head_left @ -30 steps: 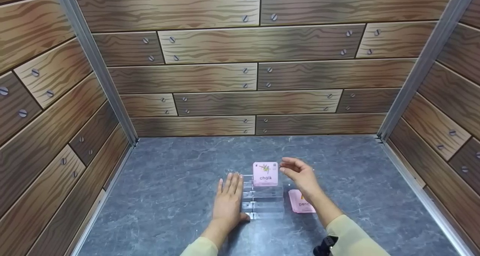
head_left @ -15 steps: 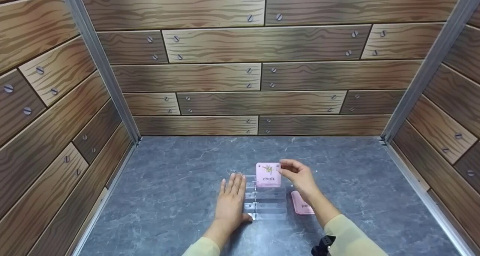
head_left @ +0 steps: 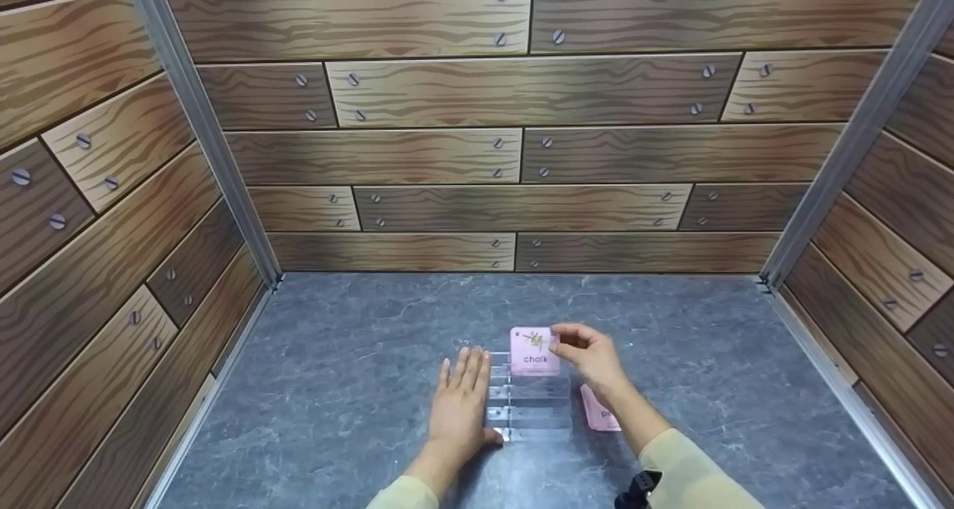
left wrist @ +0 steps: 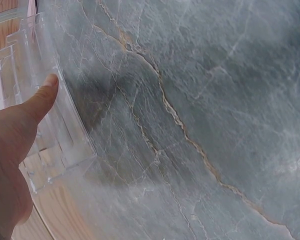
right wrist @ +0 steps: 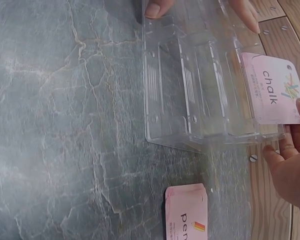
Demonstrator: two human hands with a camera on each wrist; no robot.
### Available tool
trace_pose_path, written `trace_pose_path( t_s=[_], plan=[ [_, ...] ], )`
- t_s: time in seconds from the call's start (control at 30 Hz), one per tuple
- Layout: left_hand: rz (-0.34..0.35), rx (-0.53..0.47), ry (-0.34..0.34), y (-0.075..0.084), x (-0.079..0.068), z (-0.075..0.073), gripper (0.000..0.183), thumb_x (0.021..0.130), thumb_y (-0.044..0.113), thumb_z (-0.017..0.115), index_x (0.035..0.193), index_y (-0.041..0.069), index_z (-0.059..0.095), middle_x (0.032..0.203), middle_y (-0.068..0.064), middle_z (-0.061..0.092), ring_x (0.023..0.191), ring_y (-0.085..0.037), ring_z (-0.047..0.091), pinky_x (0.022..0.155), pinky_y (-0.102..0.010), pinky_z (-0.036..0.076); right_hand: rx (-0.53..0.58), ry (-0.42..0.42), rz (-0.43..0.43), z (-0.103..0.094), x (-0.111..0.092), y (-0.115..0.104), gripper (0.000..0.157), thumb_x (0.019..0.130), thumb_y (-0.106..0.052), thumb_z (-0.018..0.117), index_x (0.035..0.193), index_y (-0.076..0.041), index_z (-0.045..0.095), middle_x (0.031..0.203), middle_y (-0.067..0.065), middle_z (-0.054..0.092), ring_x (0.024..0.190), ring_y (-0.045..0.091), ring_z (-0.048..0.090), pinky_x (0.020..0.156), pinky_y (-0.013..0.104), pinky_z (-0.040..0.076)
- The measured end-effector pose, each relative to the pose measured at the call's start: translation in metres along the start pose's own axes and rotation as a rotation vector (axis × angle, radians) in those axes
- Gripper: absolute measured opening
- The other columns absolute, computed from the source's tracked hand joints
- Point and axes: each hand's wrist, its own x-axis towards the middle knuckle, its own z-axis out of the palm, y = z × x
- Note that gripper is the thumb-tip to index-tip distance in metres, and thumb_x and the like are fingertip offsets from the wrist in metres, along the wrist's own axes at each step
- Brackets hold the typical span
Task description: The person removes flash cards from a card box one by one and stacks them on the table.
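Note:
A clear plastic tiered rack (head_left: 540, 412) stands on the table, its steps rising toward the back. Upright in its rear tier is a pink card (head_left: 534, 356) printed "chalk". My right hand (head_left: 594, 358) pinches that card's right edge between thumb and fingers, as the right wrist view also shows. Along the rack's left side lies my left hand (head_left: 460, 412), fingers straight and thumb at the front corner; in the left wrist view the thumb (left wrist: 42, 97) touches the clear plastic.
Right of the rack a second pink card (right wrist: 186, 212), showing "pen" and a pencil picture, lies on the table, partly covered by my right forearm in the head view. Wood-patterned panels (head_left: 432, 155) enclose the grey marbled table (head_left: 358, 345) at the back and sides.
My right hand has come left from just beside the chalk card and now pinches its right edge. The left hand stays at the rack's side. The head view has shifted slightly.

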Motion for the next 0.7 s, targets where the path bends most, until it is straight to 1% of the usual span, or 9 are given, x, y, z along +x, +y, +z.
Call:
trace_pose_path(
  t_s=[0.27, 0.53, 0.7],
  plan=[
    [-0.001, -0.003, 0.002, -0.0001, -0.0007, -0.0011, 0.138, 0.055, 0.067, 0.095, 0.163, 0.002, 0.038, 0.168, -0.017, 0.039, 0.156, -0.034, 0.034, 0.127, -0.055, 0.029, -0.005, 0.020, -0.014, 0.0042, 0.0009, 0.0034, 0.032, 0.085, 0.013, 0.077, 0.116, 0.012, 0.073, 0.108, 0.021, 0.074, 0.095, 0.020, 0.066, 0.076, 0.020, 0.057],
    [-0.011, -0.006, -0.035, 0.0012, -0.0003, -0.0036, 0.137, 0.058, 0.067, 0.094, 0.164, 0.003, 0.036, 0.170, -0.016, 0.036, 0.158, -0.032, 0.031, 0.128, -0.053, 0.026, 0.005, 0.044, -0.003, 0.0081, 0.0007, 0.0055, 0.033, 0.083, 0.015, 0.078, 0.115, 0.013, 0.071, 0.103, 0.019, 0.073, 0.091, 0.018, 0.066, 0.075, 0.019, 0.057],
    [-0.011, -0.007, -0.024, 0.0008, -0.0003, -0.0023, 0.137, 0.057, 0.067, 0.095, 0.163, 0.002, 0.037, 0.169, -0.016, 0.037, 0.157, -0.033, 0.032, 0.128, -0.053, 0.026, 0.013, 0.048, -0.019, 0.0095, 0.0007, 0.0069, 0.034, 0.082, 0.017, 0.078, 0.115, 0.014, 0.070, 0.102, 0.019, 0.073, 0.090, 0.018, 0.067, 0.074, 0.019, 0.058]
  ],
)
